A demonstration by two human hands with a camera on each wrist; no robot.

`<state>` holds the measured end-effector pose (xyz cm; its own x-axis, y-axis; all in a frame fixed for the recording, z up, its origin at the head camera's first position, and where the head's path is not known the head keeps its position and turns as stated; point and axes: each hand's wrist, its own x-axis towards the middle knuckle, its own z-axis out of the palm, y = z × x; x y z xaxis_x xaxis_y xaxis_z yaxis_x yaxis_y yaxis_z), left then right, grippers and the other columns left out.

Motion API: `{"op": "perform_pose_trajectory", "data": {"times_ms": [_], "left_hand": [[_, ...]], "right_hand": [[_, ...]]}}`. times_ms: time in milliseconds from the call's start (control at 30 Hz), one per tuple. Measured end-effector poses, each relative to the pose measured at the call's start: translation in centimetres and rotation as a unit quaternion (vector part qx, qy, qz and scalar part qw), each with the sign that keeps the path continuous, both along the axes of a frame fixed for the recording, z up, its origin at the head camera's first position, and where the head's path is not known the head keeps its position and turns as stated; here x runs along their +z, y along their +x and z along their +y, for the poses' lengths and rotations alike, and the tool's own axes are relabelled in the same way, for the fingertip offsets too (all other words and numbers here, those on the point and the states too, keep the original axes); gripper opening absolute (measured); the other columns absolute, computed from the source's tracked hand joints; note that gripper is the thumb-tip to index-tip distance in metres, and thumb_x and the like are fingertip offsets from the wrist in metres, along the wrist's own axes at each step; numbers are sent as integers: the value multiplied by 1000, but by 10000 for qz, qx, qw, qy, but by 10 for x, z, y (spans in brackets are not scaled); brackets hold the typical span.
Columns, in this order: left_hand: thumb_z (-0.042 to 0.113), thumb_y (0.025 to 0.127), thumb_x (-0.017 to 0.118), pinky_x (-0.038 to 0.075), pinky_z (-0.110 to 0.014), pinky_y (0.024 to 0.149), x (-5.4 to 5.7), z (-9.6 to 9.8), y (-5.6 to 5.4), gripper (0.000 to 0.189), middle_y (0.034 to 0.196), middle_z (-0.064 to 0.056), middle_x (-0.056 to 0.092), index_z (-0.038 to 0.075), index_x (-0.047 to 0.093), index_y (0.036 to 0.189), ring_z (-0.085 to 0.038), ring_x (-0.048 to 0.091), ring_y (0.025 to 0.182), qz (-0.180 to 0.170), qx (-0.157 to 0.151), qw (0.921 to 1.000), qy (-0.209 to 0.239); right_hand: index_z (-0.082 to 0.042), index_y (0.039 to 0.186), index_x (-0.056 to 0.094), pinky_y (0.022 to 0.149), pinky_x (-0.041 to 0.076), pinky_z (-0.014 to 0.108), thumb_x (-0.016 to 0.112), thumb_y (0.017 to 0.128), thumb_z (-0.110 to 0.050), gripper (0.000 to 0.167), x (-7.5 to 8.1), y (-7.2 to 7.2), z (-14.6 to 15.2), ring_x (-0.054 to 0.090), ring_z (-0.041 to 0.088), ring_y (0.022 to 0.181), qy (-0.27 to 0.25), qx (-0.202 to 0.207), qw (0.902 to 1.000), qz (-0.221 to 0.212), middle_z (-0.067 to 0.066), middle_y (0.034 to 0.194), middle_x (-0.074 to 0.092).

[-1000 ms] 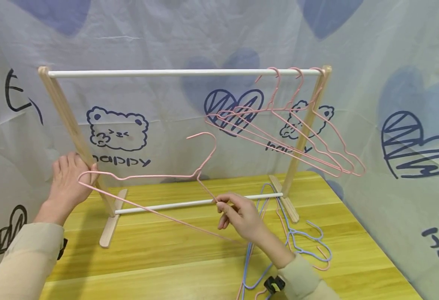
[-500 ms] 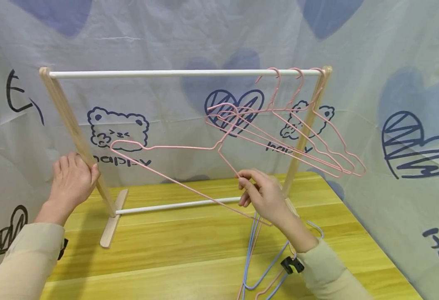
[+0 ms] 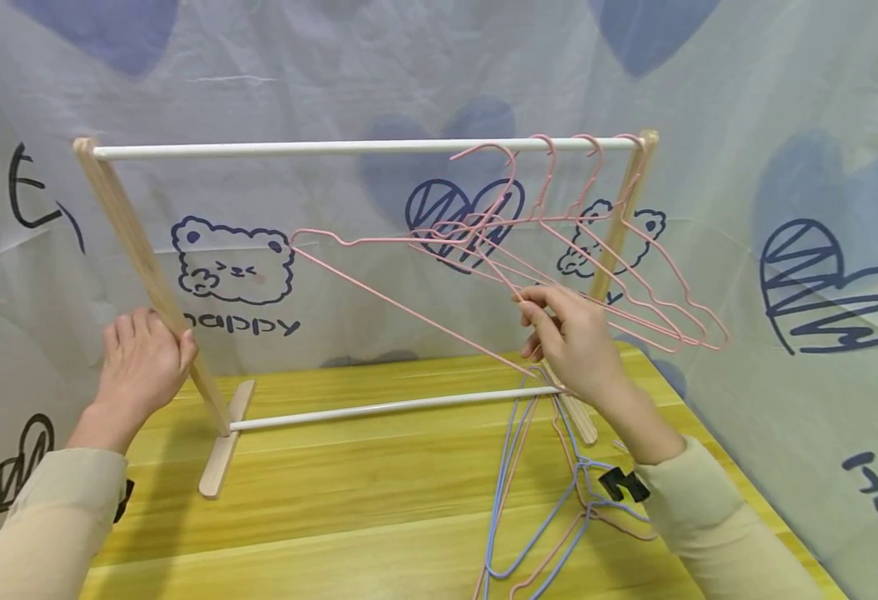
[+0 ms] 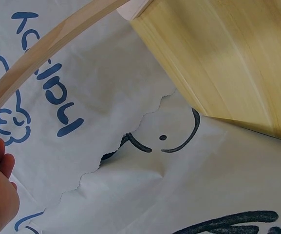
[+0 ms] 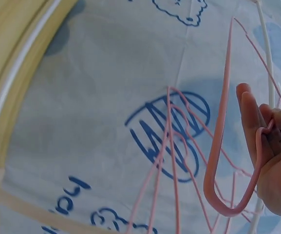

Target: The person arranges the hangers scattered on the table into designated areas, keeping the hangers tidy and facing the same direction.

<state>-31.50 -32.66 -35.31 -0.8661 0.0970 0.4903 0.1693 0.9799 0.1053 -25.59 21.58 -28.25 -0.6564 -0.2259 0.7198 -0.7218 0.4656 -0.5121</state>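
My right hand (image 3: 569, 337) pinches one shoulder of a pink wire hanger (image 3: 386, 240) between thumb and fingers. The hook of this hanger overlaps the white top rail (image 3: 296, 149) of a small garment rack in the head view. Close up in the right wrist view, the hanger's rounded end (image 5: 228, 212) curves below the hand (image 5: 279, 161). My left hand (image 3: 142, 362) grips the rack's left wooden post (image 3: 134, 229), thumb on the near side. Three pink hangers (image 3: 551, 158) hang at the rail's right end, just behind the held one.
On the yellow wood-grain table (image 3: 333, 517) a loose pile of blue hangers (image 3: 494, 508) and pink hangers lies at the rack's right foot (image 3: 579, 421). A white lower bar (image 3: 386, 407) joins the posts. Printed cloth (image 3: 318, 75) surrounds the table.
My right hand has carried the pink hanger up and to the right, bringing its hook from well below the top rail to rail height. The left hand has stayed on the post.
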Motion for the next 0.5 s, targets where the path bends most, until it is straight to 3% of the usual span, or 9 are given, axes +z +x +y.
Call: {"op": "perform_pose_trajectory", "data": {"times_ms": [233,500], "left_hand": [[25,106,41,22,-60,82,0,0,0,39,93,-29,34,-9,36,87,-47,28,88,13,-9,10000,-41],[25,106,41,21,-60,81,0,1,0,39,92,-28,34,-9,36,87,-46,28,87,50,-34,10000,-33]], "right_hand": [[7,111,69,50,51,18,59,104,-2,16,21,-10,18,67,17,53,614,-380,9970,288,12,85,65],[7,115,69,50,50,18,57,106,-5,20,38,-21,31,67,19,55,916,-637,9937,101,13,85,63]]}}
